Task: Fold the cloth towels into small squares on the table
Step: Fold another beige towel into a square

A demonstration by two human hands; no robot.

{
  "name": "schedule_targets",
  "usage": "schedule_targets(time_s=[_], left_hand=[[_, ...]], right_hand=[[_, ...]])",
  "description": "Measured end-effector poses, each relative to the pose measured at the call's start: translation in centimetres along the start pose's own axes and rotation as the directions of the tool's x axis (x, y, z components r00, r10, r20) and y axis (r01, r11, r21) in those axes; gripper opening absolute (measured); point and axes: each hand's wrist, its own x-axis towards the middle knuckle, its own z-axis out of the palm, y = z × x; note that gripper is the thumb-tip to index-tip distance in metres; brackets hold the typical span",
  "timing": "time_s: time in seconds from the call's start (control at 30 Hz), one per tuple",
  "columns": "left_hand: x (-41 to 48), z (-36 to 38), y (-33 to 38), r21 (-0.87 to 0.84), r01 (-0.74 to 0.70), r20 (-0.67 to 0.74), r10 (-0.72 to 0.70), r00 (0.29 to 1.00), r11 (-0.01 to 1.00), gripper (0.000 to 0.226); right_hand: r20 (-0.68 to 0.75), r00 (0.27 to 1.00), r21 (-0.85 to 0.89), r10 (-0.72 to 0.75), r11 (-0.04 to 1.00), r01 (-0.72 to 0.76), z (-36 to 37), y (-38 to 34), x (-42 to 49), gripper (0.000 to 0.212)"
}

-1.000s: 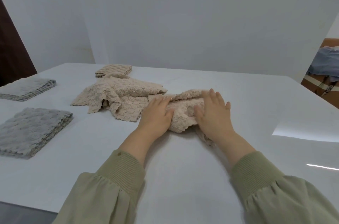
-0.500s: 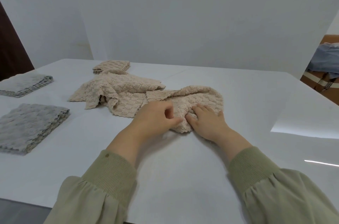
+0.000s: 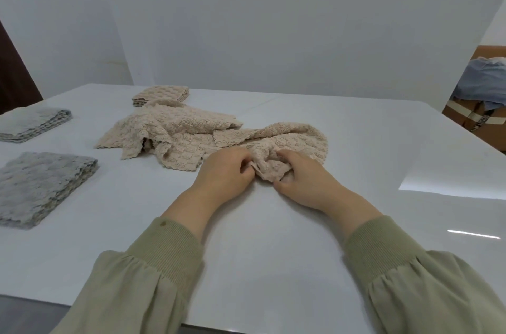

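Observation:
A crumpled beige towel (image 3: 298, 139) lies at the middle of the white table (image 3: 273, 251). My left hand (image 3: 224, 172) pinches its near edge, and my right hand (image 3: 304, 180) grips the bunched cloth right beside it. More loose beige towels (image 3: 175, 133) lie in a heap to the left, touching the one I hold. A folded beige square (image 3: 161, 94) sits behind that heap. Two folded grey stacks lie on the left: one near (image 3: 41, 185), one farther back (image 3: 30, 122).
The white wall stands just behind the table's far edge. A cardboard box (image 3: 476, 122) with bluish cloth on top sits off the table at the right. The table's near edge runs below my green sleeves.
My hands went from lying flat on the beige towel to pulling back toward me and closing on its near edge. The towel spread out behind them.

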Motion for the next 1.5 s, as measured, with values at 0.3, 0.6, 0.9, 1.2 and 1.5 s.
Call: schedule_targets(time_s=[0.3, 0.6, 0.9, 1.2, 1.5], left_hand=[[0.2, -1.2, -0.7, -0.083, 0.019, -0.194, -0.035, 0.98, 0.996, 0.022], [0.5, -1.7, -1.1, 0.018, 0.176, -0.14, -0.172, 0.975, 0.984, 0.027], [0.1, -2.5, -1.0, -0.22, 0.256, -0.195, -0.299, 0.934, 0.941, 0.018], [-0.3, -1.7, -0.3, -0.251, 0.065, 0.281, 0.008, 0.96, 0.966, 0.056], [0.2, -2.1, -1.8, -0.178, -0.034, -0.154, 0.006, 0.988, 0.983, 0.033]], right_hand=[[-0.312, 0.949, -0.136, 0.044, 0.987, -0.09, -1.7, 0.4, 0.3, 0.018], [-0.391, 0.92, -0.17, 0.034, 0.979, -0.108, -1.9, 0.1, 0.2, 0.021], [-0.299, 0.954, -0.034, 0.003, 0.999, -0.013, -2.6, 1.1, 0.4, 0.02], [-0.15, 0.988, -0.057, -0.021, 0.998, 0.013, -3.2, 0.1, 0.0, 0.018], [-0.237, 0.971, -0.047, 0.013, 0.999, -0.025, -3.0, 0.7, 0.3, 0.01]])
